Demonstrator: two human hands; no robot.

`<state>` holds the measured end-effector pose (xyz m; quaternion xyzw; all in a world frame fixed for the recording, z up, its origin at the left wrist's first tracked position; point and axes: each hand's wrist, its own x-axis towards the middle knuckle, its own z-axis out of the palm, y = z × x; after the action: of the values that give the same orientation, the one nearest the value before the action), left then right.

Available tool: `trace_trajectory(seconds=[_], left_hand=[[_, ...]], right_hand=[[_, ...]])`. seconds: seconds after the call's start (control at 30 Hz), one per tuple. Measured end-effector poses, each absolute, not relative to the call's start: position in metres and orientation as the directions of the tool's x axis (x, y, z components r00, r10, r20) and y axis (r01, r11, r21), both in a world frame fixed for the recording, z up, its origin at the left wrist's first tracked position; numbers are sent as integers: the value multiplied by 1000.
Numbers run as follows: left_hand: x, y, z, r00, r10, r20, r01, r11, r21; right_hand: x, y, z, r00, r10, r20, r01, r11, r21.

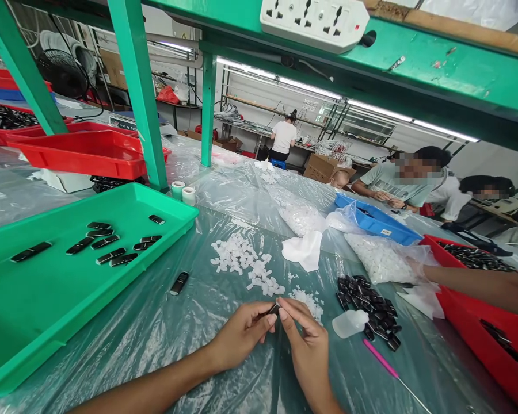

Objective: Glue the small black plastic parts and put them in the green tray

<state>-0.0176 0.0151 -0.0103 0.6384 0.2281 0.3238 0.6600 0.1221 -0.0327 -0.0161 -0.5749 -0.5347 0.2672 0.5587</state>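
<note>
Above the plastic-covered table, my left hand (pixel 244 335) pinches a small black plastic casing (pixel 275 309) between thumb and fingers. The fingertips of my right hand (pixel 305 340) are closed on the other end of the same casing. Part of the casing is hidden by my fingers. Just beyond my hands lie a heap of small white pieces (pixel 235 253) and a pile of tinier white bits (pixel 307 302). A single black casing (pixel 179 283) lies to the left. To the right, a pile of black casings (pixel 366 305) sits beside a white squeeze bottle (pixel 349 324).
At left stands a green tray (pixel 26 310) with several black casings. A pink-handled screwdriver (pixel 382 359) lies at right, near red trays (pixel 470 322). Another person's arm (pixel 479 284) reaches to a bag of white pieces (pixel 377 259). A green shelf frame (pixel 132 86) rises ahead.
</note>
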Motion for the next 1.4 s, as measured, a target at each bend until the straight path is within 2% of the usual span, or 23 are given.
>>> trace_trajectory(seconds=[0.17,0.23,0.33,0.4,0.5,0.67,1.03,1.3,1.4], left_hand=[[-17,16,-11,673,732,105,-160,5,987],[-16,18,-10,703,709,61,-187,101,977],[-16,21,-10,752,658,-46,-242,340,909],[-16,21,-10,764,639,-89,-292,465,836],[-16,20,-11,771,628,-110,-319,530,786],[-17,21,-10,761,640,-108,-266,460,847],[-14,18,-20,689,724,-37,-203,242,949],[-24,29,-7,730,682,27,-28,-10,1000],[-33,29,8,680,732,42,78,-129,989]], right_hand=[[121,-32,-18,298,912,281,326,179,-928],[123,-30,-18,316,924,214,285,123,-951],[126,-28,-19,353,926,133,213,59,-975],[127,-28,-19,368,920,134,205,60,-977],[126,-28,-18,369,917,150,210,75,-975],[123,-28,-22,374,911,174,219,95,-971],[119,-30,-36,400,908,122,260,15,-965],[123,-30,-40,411,911,33,143,-29,-989],[125,-28,-38,452,892,2,114,-56,-992]])
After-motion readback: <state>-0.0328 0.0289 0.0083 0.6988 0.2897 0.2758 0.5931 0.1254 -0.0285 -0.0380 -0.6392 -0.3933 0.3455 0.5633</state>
